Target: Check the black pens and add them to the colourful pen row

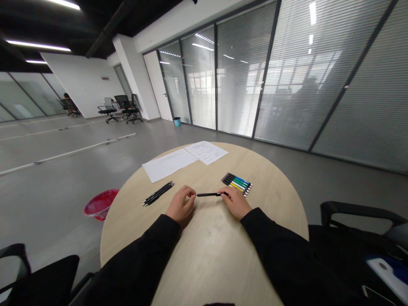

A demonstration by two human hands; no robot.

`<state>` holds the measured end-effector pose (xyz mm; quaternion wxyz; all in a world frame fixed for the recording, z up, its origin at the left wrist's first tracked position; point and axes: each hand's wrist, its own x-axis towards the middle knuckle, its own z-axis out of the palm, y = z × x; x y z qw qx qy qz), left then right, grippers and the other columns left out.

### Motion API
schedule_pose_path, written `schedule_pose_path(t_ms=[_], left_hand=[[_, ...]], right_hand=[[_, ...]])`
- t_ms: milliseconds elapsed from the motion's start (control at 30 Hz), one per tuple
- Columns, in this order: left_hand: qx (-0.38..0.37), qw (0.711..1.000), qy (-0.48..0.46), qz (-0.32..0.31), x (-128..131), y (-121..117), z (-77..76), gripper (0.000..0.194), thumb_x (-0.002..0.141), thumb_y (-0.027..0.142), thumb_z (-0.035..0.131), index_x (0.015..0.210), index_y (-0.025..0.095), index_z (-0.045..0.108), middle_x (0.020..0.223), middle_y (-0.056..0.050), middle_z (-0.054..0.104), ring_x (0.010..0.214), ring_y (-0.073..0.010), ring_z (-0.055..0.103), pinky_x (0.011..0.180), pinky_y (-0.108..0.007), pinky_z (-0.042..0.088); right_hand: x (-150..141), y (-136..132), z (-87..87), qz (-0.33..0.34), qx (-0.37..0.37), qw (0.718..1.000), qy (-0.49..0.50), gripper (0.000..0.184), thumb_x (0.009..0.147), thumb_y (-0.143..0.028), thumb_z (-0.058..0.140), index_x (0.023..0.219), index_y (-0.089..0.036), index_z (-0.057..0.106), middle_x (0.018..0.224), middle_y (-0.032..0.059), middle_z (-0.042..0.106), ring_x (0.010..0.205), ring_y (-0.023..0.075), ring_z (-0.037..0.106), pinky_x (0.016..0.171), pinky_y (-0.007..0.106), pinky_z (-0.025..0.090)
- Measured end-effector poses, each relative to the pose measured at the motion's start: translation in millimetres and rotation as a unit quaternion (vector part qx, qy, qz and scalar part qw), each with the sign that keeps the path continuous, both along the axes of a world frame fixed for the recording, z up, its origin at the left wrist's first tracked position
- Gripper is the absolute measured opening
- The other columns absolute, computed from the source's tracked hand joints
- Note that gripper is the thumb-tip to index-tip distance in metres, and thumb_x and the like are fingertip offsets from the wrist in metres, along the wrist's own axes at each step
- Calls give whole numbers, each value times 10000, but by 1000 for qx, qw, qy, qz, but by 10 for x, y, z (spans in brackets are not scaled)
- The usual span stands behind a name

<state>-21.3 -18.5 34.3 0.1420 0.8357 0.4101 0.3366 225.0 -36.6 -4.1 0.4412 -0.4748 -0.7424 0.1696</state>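
Right hand [236, 203]: fingers closed on right end of black pen [208, 194], between hands over round table [210, 259]. Left hand [181, 205]: fingertips nearly together at left tip; grip unclear. Black pens [158, 194] left; coloured pens [238, 182] right.

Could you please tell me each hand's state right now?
Left hand: closed, pinching one end of the black pen.
Right hand: closed, holding the pen's other end.

At the frame's centre, the left hand [182, 204] and right hand [235, 201] pinch a black pen [208, 194] at either end; dark pens [158, 194] lie left, coloured pens [239, 182] right, papers [170, 164] higher up
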Motion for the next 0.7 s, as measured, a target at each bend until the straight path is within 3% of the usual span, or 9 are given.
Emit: schedule_pose_path(t_ms=[700], left_hand=[[-5,1000,-5,10,-24,7,-9,128,887,266,467,841,188,557,839,-43,582,780,-175,549,715,-316,456]], right_hand=[[-7,-26,29,21,-22,999,-16,159,856,-126,565,946,-175,687,930,59,699,873,188,607,812,324,450]])
